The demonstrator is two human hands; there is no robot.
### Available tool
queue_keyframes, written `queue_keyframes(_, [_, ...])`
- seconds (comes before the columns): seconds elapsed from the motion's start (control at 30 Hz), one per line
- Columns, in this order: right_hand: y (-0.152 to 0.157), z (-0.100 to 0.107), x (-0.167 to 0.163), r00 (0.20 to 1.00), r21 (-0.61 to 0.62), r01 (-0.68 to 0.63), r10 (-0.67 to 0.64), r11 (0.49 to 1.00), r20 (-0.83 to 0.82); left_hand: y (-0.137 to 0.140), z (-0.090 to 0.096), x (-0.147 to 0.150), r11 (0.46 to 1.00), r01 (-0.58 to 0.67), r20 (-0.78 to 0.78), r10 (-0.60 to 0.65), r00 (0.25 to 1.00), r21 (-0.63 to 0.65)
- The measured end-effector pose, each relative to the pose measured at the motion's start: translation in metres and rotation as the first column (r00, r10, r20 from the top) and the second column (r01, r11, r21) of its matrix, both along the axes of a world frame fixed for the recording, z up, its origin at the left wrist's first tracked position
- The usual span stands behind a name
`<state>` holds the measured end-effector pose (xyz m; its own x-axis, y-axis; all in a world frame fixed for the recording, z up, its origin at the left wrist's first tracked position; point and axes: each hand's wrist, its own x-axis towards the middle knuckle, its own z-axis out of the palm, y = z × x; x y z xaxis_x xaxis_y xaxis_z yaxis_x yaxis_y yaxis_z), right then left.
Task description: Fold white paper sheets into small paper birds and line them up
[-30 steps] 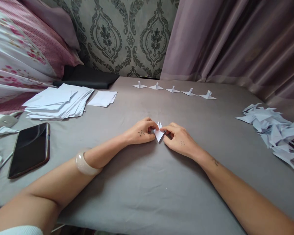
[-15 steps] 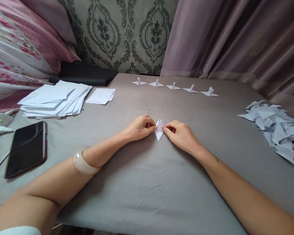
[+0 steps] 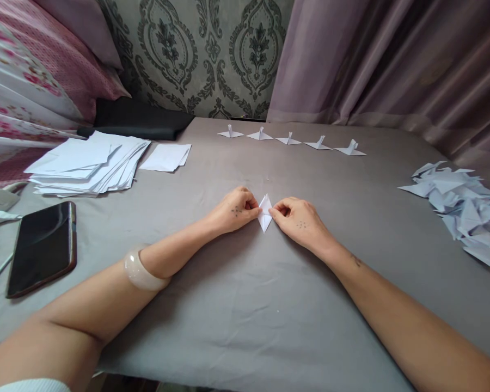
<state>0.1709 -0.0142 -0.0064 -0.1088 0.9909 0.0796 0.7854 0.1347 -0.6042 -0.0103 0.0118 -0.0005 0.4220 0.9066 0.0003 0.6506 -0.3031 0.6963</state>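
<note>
Between my hands is a small white folded paper [image 3: 265,219], diamond-shaped, with one point toward me and one away. My left hand [image 3: 237,210] pinches its left corner between thumb and fingers. On the opposite side, my right hand [image 3: 297,218] grips the right corner the same way. The paper is at or just above the grey cloth [image 3: 261,294] covering the table; I cannot tell whether it touches. Part of each side corner is hidden under my fingertips.
Several folded paper birds [image 3: 289,138] stand in a row at the back. Left are a large paper stack [image 3: 85,163], a smaller stack [image 3: 166,157], a black phone [image 3: 42,250] and white cables [image 3: 0,218]. A pile of folded white paper [image 3: 465,209] lies right.
The far end of the folded paper, which showed two short tips, now forms a single taller point. Both hands keep their pinch and have barely moved. The view has shifted slightly.
</note>
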Motion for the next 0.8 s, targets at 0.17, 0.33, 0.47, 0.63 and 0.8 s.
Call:
queue_keyframes(0.17, [0.000, 0.000, -0.001, 1.000, -0.008, 0.019, -0.019, 1.000, 0.022, 0.003, -0.003, -0.001, 1.000, -0.006, 0.005, 0.006, 1.000, -0.016])
queue_keyframes(0.33, [-0.001, -0.004, 0.000, 0.999, 0.052, 0.020, -0.022, 0.998, 0.032, 0.002, -0.011, 0.000, 0.994, 0.007, 0.021, -0.009, 1.000, 0.105])
queue_keyframes(0.47, [-0.008, -0.002, 0.000, 0.987, 0.110, -0.116, 0.102, 0.987, 0.124, -0.006, -0.011, 0.001, 0.944, 0.190, -0.136, -0.158, 0.978, 0.271])
queue_keyframes(0.63, [-0.021, 0.007, 0.000, 0.863, 0.103, -0.290, 0.213, 0.951, 0.457, -0.020, 0.003, 0.001, 0.825, 0.475, -0.556, -0.250, 0.793, 0.307])
queue_keyframes(0.8, [-0.026, 0.009, 0.000, 0.793, 0.126, -0.342, 0.214, 0.931, 0.571, -0.027, 0.010, 0.003, 0.839, 0.440, -0.564, -0.204, 0.800, 0.321])
